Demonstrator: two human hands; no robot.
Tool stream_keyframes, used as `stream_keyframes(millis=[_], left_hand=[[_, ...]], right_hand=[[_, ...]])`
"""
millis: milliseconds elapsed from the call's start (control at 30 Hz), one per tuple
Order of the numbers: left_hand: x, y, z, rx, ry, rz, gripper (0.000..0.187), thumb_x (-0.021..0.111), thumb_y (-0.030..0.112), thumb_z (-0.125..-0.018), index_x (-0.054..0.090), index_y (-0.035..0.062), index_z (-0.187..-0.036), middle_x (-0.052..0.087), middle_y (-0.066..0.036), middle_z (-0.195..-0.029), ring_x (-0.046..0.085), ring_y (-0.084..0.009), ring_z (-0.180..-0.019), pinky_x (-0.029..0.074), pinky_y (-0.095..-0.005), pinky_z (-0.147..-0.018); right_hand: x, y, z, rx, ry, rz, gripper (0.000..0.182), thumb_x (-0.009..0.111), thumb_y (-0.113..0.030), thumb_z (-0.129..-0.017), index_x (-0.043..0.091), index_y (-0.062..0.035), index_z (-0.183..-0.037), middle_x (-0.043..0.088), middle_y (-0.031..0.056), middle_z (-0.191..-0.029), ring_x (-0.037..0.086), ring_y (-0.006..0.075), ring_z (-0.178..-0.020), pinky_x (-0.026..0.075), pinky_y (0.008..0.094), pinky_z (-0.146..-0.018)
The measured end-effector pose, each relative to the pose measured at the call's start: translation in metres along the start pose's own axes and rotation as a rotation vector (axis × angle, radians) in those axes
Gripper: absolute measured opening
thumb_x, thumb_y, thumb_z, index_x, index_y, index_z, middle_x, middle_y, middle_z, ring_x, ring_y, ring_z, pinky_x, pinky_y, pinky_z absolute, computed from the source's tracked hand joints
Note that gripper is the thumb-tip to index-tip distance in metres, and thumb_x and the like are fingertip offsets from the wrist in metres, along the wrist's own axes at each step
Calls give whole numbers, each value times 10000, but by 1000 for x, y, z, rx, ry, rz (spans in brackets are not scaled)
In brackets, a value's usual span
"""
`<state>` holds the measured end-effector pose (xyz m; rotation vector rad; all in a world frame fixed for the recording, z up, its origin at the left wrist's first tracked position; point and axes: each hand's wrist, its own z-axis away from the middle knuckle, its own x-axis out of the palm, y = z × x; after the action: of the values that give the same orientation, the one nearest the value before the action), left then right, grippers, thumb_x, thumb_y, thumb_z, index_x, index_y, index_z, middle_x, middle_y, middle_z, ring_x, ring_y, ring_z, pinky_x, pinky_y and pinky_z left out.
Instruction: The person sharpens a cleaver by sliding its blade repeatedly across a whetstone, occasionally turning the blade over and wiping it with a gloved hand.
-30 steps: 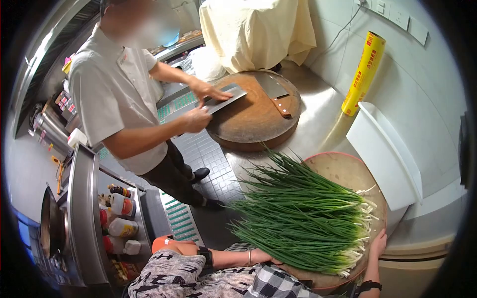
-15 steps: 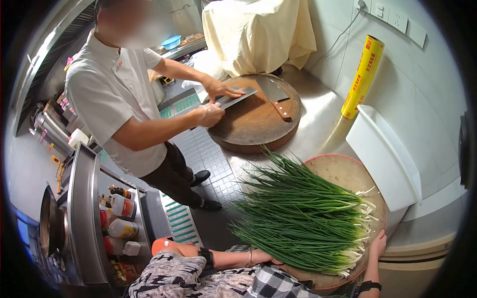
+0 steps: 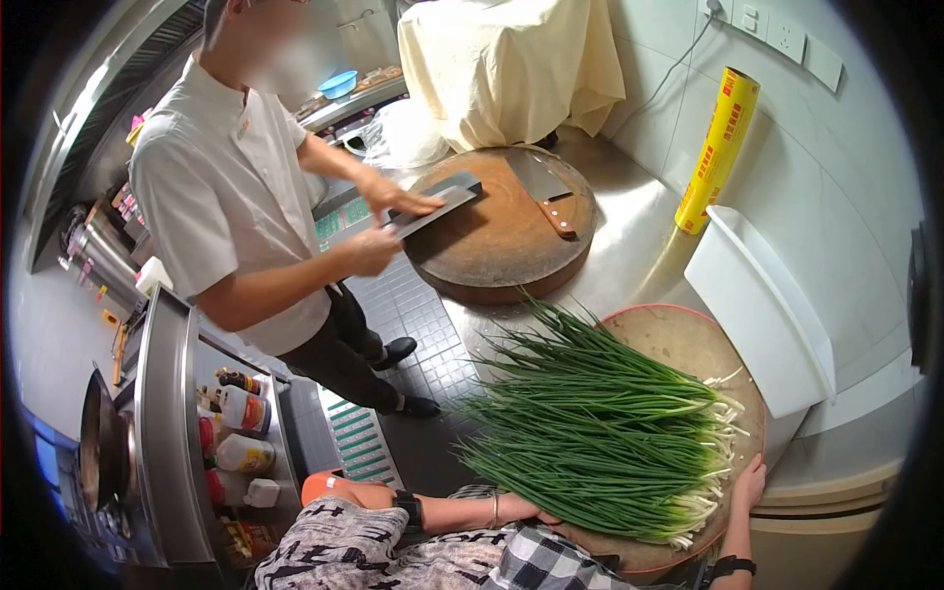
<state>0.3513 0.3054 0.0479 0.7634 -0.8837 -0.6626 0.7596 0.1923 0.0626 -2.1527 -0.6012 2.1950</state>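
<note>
Head view is showing me scallions (image 3: 600, 433) lying on the round board (image 3: 669, 339), long axis running crosswise, green tips pointing left, white roots right. The left hand (image 3: 526, 508) is sitting at their near edge, forearm lying level; the right hand (image 3: 750, 482) is touching the board's right rim, forearm slanting up. I cannot tell whether either grip is clamping.

Bright light fills the middle, glaring off the steel counter (image 3: 631, 202) at two o'clock. Lens distortion bows the rack (image 3: 167, 433) at eight; black vignetting rounds the corners; blur masks the co-worker's head (image 3: 280, 47) at eleven.
</note>
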Motion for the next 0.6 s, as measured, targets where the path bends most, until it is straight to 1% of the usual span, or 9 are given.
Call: stream_keyframes(millis=[100,200,300,400,500,600], left_hand=[[-4,-13,-4,-28,-11,24,299,488,78,-741,463,27,-1035,504,-85,-999,470,-170,-905,396,-264,-754],[-7,-27,-9,80,9,-37,304,542,117,-704,495,37,-994,536,-47,-907,487,-104,-784,402,-223,-685],[-11,-36,-12,70,20,-75,295,534,128,-711,497,29,-987,546,-47,-880,491,-104,-773,401,-222,-684],[-11,-40,-12,107,63,-102,277,514,146,-727,502,25,-976,551,-46,-862,494,-101,-756,401,-217,-681],[-9,-36,-12,92,60,-36,268,493,159,-743,503,24,-975,550,-48,-864,493,-97,-749,404,-216,-671],[-7,-30,-10,90,52,-59,265,480,166,-752,503,23,-975,550,-48,-862,495,-98,-744,407,-215,-664]], right_hand=[[-1,-2,2,0,0,0,503,240,-443,-791,472,-11,-901,508,227,-868,469,382,-812,363,447,-679],[-3,-4,3,-9,-1,-4,503,241,-442,-791,471,-8,-899,509,231,-860,470,384,-807,364,446,-676],[-4,-4,4,-7,-3,-1,505,243,-442,-791,468,-3,-898,509,236,-851,471,385,-802,365,445,-673],[-2,-3,2,-7,-6,2,505,243,-441,-791,465,-1,-899,508,238,-851,473,385,-799,366,444,-672],[-1,-1,1,-12,-1,-1,505,243,-442,-791,466,-2,-900,508,237,-855,472,384,-800,365,444,-675],[-5,-5,4,-6,-1,-7,507,244,-443,-790,470,-4,-902,507,233,-861,471,381,-806,364,441,-679]])
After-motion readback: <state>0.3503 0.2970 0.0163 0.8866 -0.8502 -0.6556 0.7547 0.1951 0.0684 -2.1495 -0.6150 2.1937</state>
